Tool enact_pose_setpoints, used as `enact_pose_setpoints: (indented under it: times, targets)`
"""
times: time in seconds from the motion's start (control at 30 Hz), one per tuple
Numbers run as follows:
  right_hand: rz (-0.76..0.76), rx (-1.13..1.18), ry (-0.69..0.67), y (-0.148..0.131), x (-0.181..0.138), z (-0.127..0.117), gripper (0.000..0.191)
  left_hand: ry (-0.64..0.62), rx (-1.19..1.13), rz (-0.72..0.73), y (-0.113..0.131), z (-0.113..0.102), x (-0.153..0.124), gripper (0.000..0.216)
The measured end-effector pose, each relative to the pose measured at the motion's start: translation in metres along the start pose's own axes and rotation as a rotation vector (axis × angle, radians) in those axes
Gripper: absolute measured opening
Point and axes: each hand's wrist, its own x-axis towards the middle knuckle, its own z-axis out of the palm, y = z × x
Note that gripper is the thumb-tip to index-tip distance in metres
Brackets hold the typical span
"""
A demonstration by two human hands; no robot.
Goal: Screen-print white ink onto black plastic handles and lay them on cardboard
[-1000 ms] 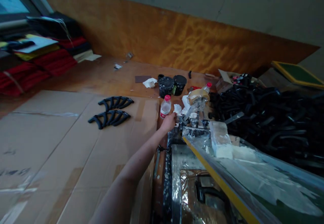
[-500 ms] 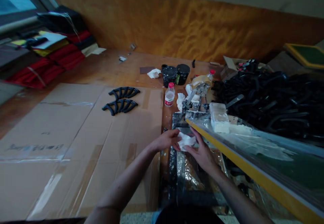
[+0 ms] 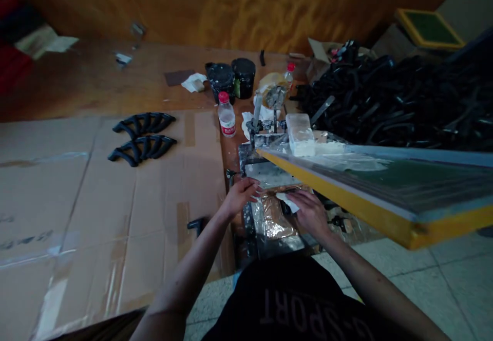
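Note:
My right hand [image 3: 310,210] is closed on a white tissue [image 3: 288,202], pressed down toward a dark piece on the plastic-covered base [image 3: 275,215] under the raised screen. My left hand [image 3: 243,194] hovers at the base's left edge, fingers apart, with nothing in it. Over the right side of the base slants a yellow-framed printing screen [image 3: 339,197], with white paste smeared on its mesh. A white block [image 3: 300,135] stands on the screen's far end, beside the metal clamp hinge [image 3: 265,125].
Flattened cardboard [image 3: 154,192] covers the left side, bearing two rows of black curved handles [image 3: 144,148] and another black piece [image 3: 196,224]. A red-capped bottle [image 3: 226,117] and black tubs [image 3: 243,78] stand behind. Black handles are heaped [image 3: 370,102] at the right.
The view has swung right and down. My hands have parted: the left has let go of the tissue, and the right has carried it down to the base.

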Motion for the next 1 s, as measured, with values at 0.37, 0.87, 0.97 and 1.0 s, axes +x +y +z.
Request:
enact_pose_setpoints:
  times: [0.37,0.87,0.97,1.0]
  targets:
    - [-0.196,-0.176,-0.014,0.000,-0.053,0.038,0.041,0.035,-0.058,-0.061,-0.030,0.026,-0.042,0.041]
    - [-0.242,0.016,-0.007,0.001,-0.057,0.032,0.039,0.107,-0.003,-0.020,-0.021,0.040,-0.071,0.037]
    - [-0.059,0.177,0.000,-0.001,-0.062,0.012,0.032,0.123,0.006,-0.023,-0.024,0.043,-0.073,0.037]
    - [0.044,0.262,0.016,0.000,-0.062,0.006,0.031,0.125,0.013,-0.026,-0.025,0.045,-0.073,0.037]
